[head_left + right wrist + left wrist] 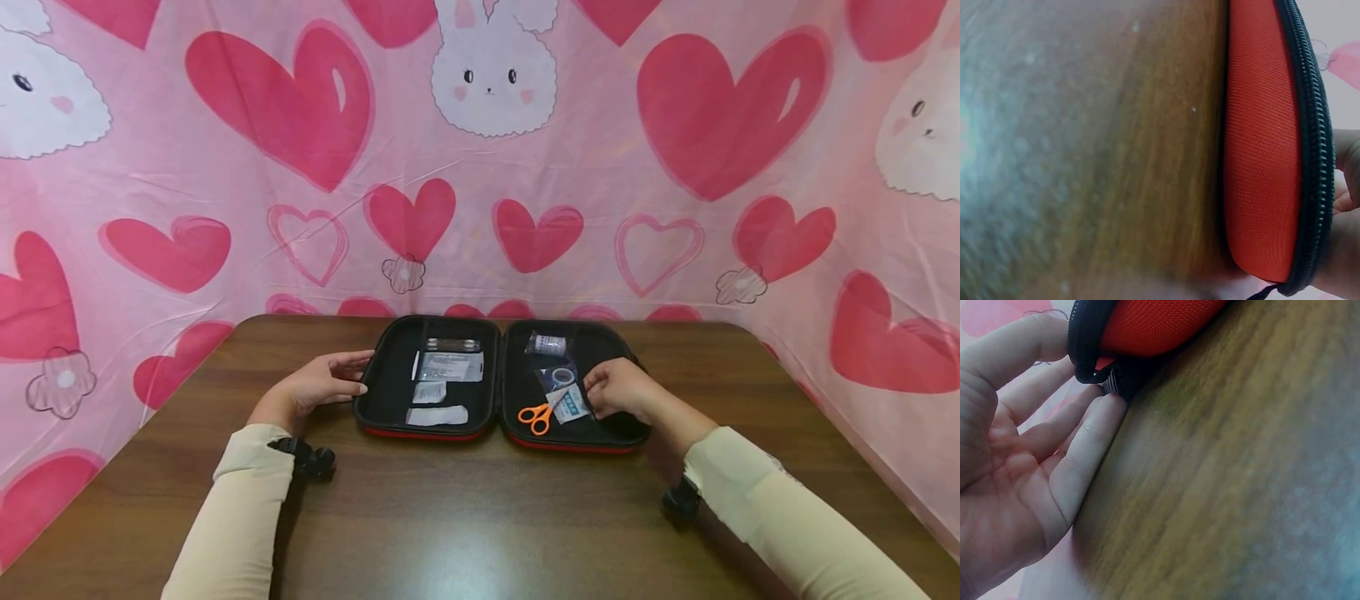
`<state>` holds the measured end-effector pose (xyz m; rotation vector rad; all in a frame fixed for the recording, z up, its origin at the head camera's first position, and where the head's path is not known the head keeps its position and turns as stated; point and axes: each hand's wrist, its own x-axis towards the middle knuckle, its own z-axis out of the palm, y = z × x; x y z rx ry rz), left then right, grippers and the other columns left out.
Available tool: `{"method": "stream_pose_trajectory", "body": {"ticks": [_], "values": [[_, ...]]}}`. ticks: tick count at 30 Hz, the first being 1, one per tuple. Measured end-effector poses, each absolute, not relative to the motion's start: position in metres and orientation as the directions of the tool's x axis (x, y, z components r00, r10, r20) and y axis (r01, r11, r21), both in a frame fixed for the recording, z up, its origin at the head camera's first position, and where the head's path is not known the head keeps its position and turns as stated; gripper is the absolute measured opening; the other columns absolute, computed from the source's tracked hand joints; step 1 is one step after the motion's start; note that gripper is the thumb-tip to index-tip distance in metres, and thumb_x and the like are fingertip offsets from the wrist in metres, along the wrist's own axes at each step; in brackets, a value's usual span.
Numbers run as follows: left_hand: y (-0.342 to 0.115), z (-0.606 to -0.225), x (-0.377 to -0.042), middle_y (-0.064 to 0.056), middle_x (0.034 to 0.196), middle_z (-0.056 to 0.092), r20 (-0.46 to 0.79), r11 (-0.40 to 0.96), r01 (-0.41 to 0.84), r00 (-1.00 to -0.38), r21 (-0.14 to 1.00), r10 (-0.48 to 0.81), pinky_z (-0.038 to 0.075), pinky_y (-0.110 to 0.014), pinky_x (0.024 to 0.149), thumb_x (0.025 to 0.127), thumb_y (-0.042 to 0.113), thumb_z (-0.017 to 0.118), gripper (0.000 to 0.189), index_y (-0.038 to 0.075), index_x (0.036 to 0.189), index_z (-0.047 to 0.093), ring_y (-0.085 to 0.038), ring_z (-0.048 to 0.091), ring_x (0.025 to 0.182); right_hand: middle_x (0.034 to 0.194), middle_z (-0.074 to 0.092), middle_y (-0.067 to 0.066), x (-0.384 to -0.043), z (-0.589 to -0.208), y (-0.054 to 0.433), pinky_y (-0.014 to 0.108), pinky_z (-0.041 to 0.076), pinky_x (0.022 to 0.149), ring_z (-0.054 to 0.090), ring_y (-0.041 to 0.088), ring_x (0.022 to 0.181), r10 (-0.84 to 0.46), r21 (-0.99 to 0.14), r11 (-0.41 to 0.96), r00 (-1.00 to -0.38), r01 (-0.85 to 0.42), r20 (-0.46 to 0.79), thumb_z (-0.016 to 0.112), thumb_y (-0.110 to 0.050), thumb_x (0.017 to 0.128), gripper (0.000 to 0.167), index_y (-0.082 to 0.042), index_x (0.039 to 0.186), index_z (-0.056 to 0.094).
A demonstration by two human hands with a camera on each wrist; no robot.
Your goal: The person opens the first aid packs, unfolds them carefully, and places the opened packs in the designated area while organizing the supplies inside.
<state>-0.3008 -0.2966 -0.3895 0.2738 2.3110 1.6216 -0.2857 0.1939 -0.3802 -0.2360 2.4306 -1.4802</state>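
A zip case [498,433], red outside and black inside, lies unfolded flat on the table. At its left edge is my left hand [324,382], fingers nearly straight and touching the rim. In the left wrist view, the thumb of that hand [1016,462] is by a dark strap below the zip [1074,337]. My right hand [619,388] reaches into the right half, fingers bent downward beside a white-and-blue packet [570,403]. Whether they pinch anything is hidden. Orange-handled scissors [537,418], a tape roll in a bag [561,379] and a wrapped bandage roll [549,344] lie there too.
The left half holds a pack of thin sticks [453,344], a clear printed packet [452,367], a small white packet [430,392] and a white strip [437,416]. A wooden table [450,517] carries the case. Behind hangs a pink heart-patterned cloth [480,167].
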Motion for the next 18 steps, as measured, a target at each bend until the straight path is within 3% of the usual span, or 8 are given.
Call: {"method": "stream_pose_trajectory", "body": {"ticks": [18], "values": [[-0.296, -0.391, -0.302, -0.027, 0.144, 0.042, -0.137, 0.346, -0.018, -0.937, 0.938, 0.323, 0.051, -0.037, 0.092, 0.085, 0.007, 0.074, 0.075, 0.004, 0.15, 0.036, -0.028, 0.053, 0.117, 0.081, 0.062, 0.016, -0.283, -0.383, 0.179, 0.033, 0.059, 0.061, 0.064, 0.017, 0.062, -0.152, -0.898, 0.426, -0.97, 0.108, -0.189, 0.058, 0.017, 0.081, 0.01, 0.017, 0.09, 0.06]]}}
